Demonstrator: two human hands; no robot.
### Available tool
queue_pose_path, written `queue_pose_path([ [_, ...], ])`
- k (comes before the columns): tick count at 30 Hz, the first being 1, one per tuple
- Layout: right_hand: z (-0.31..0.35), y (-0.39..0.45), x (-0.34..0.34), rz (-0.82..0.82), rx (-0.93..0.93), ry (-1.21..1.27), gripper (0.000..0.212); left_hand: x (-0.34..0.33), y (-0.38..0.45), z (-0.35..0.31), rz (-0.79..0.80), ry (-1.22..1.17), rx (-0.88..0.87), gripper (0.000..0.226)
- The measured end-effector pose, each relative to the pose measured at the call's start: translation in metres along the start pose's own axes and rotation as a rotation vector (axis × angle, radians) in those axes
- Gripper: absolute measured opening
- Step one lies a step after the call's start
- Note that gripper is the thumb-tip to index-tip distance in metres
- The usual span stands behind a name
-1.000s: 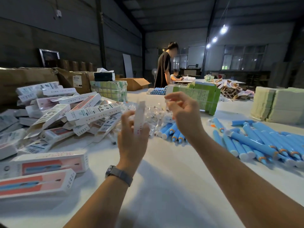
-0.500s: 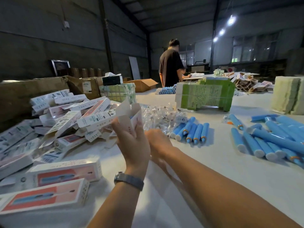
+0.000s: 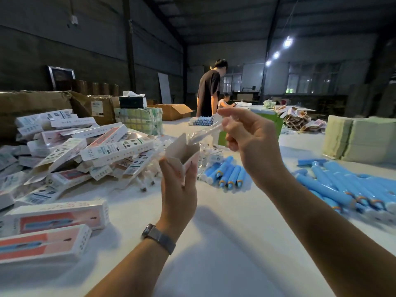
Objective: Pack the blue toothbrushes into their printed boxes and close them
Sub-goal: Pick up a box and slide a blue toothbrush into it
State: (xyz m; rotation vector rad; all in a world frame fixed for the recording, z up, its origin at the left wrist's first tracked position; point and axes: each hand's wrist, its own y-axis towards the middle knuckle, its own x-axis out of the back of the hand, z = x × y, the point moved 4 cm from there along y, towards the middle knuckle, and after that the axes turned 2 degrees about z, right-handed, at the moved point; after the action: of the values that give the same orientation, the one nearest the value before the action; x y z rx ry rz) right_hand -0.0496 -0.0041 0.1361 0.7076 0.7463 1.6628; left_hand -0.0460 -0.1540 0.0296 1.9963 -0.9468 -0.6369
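Spreading under everything, the broad white counter (image 3: 225,243) carries a heap of printed cardboard boxes (image 3: 85,151) at the left and rows of blue plastic toothbrush handles (image 3: 342,185) at the right, with a smaller cluster (image 3: 225,174) beyond the hands. Held upright in the left hand (image 3: 179,189), clamped between thumb and fingers, one open printed box (image 3: 182,153) shows its flaps splayed. Above it the right hand (image 3: 250,136) pinches a clear plastic-wrapped piece (image 3: 205,133), tip at the mouth. Sliding it in well likely means keeping the flaps spread and the piece aligned with the box's length.
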Motion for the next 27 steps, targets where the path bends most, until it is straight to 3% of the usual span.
queue_pose_path([
  [7,0.0,-0.007,-0.001,0.028,0.145,-0.389,0.031,-0.005,-0.007,-0.003,0.064,0.054,-0.041,0.038],
  [10,-0.002,-0.007,0.002,0.002,0.182,-0.404,0.036,-0.009,-0.008,-0.004,0.149,0.075,-0.068,0.032],
  [15,0.001,-0.01,0.0,-0.015,0.286,-0.411,0.03,-0.013,-0.012,-0.006,0.199,0.135,-0.115,0.05],
  [18,-0.001,-0.01,0.001,-0.048,0.317,-0.407,0.027,-0.011,-0.011,-0.008,0.204,0.114,-0.112,0.043],
  [27,-0.025,-0.017,-0.004,0.157,0.428,-0.783,0.014,-0.009,-0.008,-0.01,0.189,0.066,-0.1,0.042],
])
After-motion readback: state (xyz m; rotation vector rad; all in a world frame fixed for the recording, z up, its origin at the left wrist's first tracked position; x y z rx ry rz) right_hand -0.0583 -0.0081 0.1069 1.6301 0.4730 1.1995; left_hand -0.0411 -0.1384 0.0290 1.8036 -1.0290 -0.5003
